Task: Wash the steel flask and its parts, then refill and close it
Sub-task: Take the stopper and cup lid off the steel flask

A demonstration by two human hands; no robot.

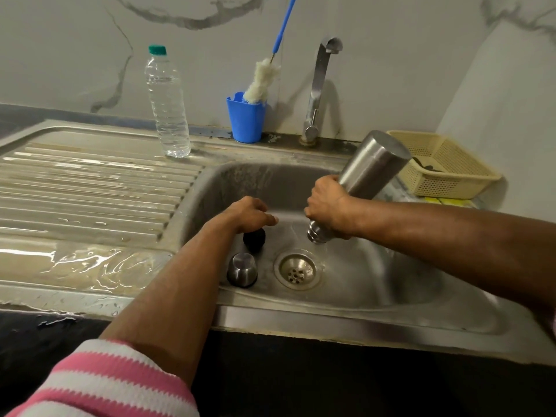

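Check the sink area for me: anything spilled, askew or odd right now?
Water is pooled on the drainboard near its front edge, left of the basin. The steel flask is tipped mouth-down in the right hand, draining toward the drain, as expected. The cup lid sits inverted in the basin. Nothing looks damaged.

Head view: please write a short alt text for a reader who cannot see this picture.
Over a steel sink, the right hand grips an upturned steel flask, mouth down, water running toward the drain. The left hand hovers over a black stopper beside a steel cap.
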